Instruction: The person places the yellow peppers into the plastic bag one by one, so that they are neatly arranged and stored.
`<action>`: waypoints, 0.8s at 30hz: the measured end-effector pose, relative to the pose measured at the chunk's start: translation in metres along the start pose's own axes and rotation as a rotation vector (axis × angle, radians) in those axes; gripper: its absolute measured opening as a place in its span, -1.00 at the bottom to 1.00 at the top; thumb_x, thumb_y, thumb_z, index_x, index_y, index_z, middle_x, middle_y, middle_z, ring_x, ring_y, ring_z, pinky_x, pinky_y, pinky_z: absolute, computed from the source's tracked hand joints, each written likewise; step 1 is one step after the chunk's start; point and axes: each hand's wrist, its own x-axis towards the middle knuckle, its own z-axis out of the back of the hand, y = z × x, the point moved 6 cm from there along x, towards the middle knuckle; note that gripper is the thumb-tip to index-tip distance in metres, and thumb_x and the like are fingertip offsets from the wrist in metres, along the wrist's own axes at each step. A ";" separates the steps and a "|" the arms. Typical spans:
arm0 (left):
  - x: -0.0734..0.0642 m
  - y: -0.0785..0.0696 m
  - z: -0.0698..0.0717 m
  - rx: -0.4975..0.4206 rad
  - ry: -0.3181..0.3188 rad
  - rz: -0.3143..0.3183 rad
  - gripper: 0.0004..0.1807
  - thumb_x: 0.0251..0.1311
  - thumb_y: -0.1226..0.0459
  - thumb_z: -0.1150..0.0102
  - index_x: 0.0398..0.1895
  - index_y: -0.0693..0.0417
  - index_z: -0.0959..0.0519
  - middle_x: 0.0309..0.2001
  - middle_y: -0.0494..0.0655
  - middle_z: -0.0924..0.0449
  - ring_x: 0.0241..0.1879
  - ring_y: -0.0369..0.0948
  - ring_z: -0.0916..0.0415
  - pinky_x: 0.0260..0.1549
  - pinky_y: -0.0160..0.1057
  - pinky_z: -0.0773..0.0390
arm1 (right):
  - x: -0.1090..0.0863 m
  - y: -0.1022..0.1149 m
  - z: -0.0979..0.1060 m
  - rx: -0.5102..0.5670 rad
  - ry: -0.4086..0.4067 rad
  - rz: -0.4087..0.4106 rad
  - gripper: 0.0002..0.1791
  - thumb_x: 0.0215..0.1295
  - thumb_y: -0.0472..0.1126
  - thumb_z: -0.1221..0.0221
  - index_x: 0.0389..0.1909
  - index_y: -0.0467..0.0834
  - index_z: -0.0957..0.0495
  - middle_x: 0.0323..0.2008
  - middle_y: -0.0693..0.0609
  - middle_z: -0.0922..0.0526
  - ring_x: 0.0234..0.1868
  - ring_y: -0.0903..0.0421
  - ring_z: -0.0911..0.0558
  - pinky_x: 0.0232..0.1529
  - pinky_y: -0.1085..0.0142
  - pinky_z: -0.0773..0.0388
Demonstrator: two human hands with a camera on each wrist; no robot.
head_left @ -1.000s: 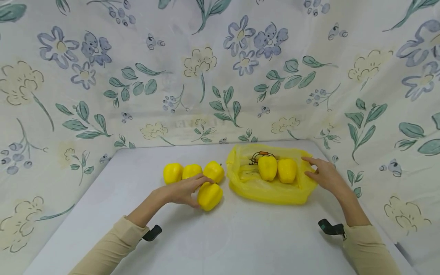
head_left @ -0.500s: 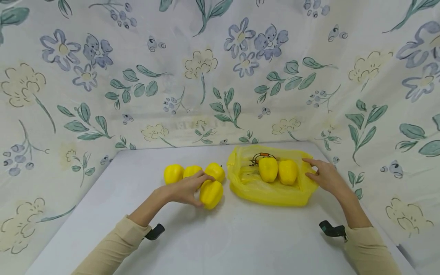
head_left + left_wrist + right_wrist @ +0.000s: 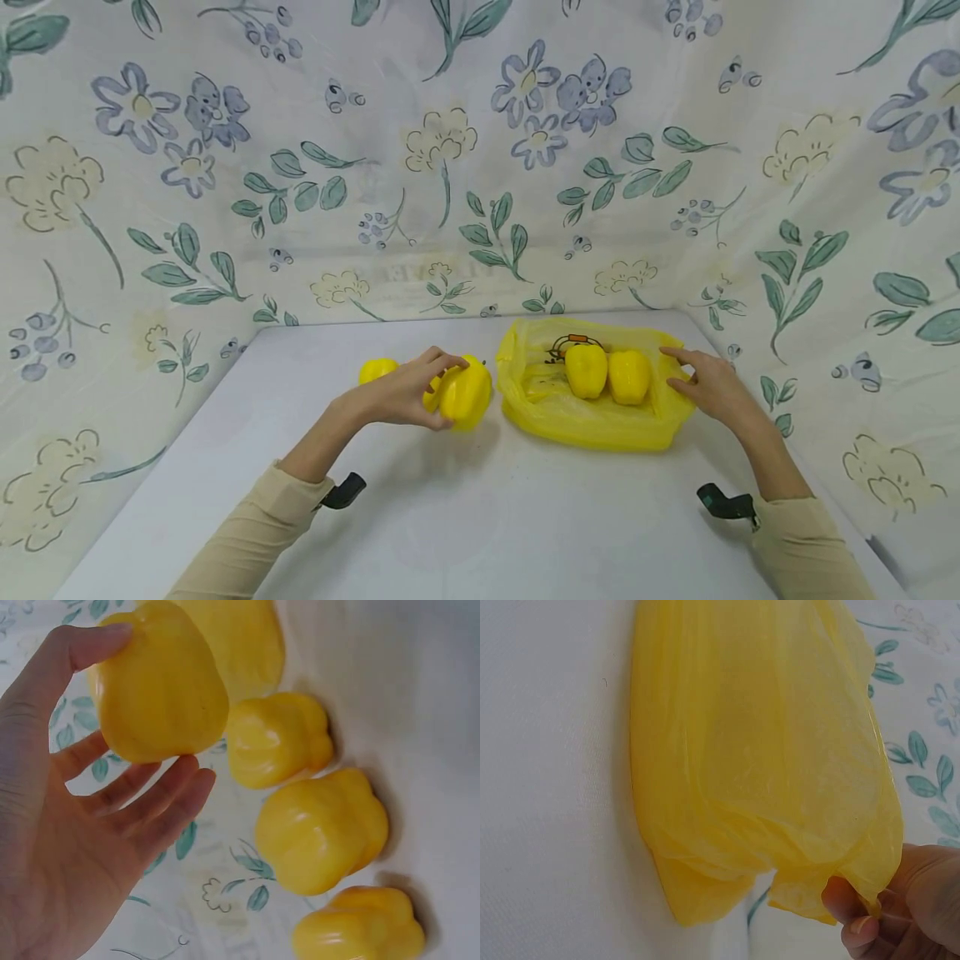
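A floral cloth (image 3: 450, 250) hangs behind the white bench (image 3: 480, 517). On the bench lies an open yellow bag (image 3: 585, 429). The right hand (image 3: 712, 383) has a narrow grip, pinching the bag's right edge. The left hand (image 3: 397, 396) grips a yellow pepper (image 3: 468, 396) above the bench, near the bag's left side. Two peppers (image 3: 587, 371) sit inside the bag; three peppers (image 3: 322, 831) form a row left of it.

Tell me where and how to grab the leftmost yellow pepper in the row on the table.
I'd grip the leftmost pepper across its rounded body, near side to far side, coming from its left. Its neighbour sits close on the right, while its left flank is exposed. The left hand holds another pepper, so it would need freeing first.
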 end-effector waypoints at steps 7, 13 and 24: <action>0.009 -0.004 0.008 -0.011 -0.040 0.003 -0.17 -0.07 0.05 -0.42 0.34 -0.27 -0.29 0.10 -0.26 -0.33 0.11 -0.24 -0.40 0.04 -0.22 -0.61 | 0.000 0.002 0.001 -0.010 -0.004 0.006 -0.42 0.30 -0.27 -0.23 0.33 -0.26 -0.36 0.06 -0.40 -0.58 -0.32 -0.01 -0.57 -0.40 0.30 -0.59; 0.018 -0.011 0.017 -0.011 -0.041 -0.021 -0.17 -0.05 0.04 -0.42 0.35 -0.19 -0.28 0.11 -0.19 -0.33 0.13 -0.20 -0.39 0.04 -0.20 -0.62 | 0.000 0.001 0.001 -0.017 -0.011 0.019 -0.42 0.30 -0.27 -0.24 0.33 -0.25 -0.37 0.05 -0.39 -0.59 -0.33 0.00 -0.58 -0.42 0.31 -0.59; 0.039 -0.024 0.030 0.024 -0.057 -0.051 -0.14 -0.04 0.00 -0.38 0.38 -0.14 -0.26 0.19 -0.13 -0.30 0.13 -0.17 -0.37 0.04 -0.12 -0.63 | -0.001 0.001 0.001 -0.013 -0.013 0.022 -0.42 0.30 -0.28 -0.24 0.33 -0.25 -0.36 0.05 -0.38 -0.59 -0.36 0.03 -0.56 -0.45 0.37 -0.55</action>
